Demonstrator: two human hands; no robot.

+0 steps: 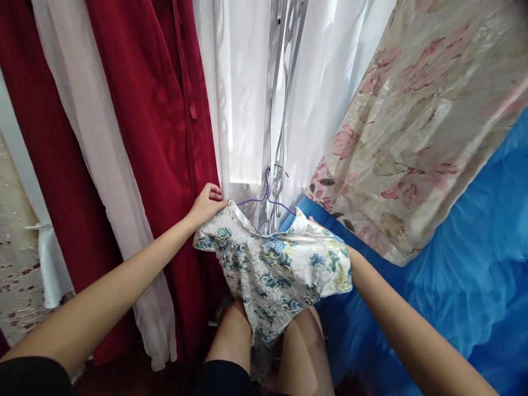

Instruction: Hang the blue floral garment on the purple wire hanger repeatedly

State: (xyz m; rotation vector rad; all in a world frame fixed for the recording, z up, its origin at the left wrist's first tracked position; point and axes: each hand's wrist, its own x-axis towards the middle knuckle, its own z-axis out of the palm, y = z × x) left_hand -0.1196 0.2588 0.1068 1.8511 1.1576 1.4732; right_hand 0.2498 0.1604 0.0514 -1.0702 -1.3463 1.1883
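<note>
A small white dress with blue and green flowers (274, 269) hangs on a purple wire hanger (267, 197) in front of me, over my knees. My left hand (205, 204) is closed on the dress's left shoulder. My right hand (319, 224) is almost wholly hidden behind the dress's right shoulder; only a bit of finger shows, and its wrist comes out at the dress's right edge.
Garments hang closely all around: dark red dresses (157, 121), a pale pink one (88, 126), white sheer fabric with silver ribbons (264, 93), a cream floral brocade (416, 126), blue tulle (466, 264) at right. My bare knees (268, 341) are below.
</note>
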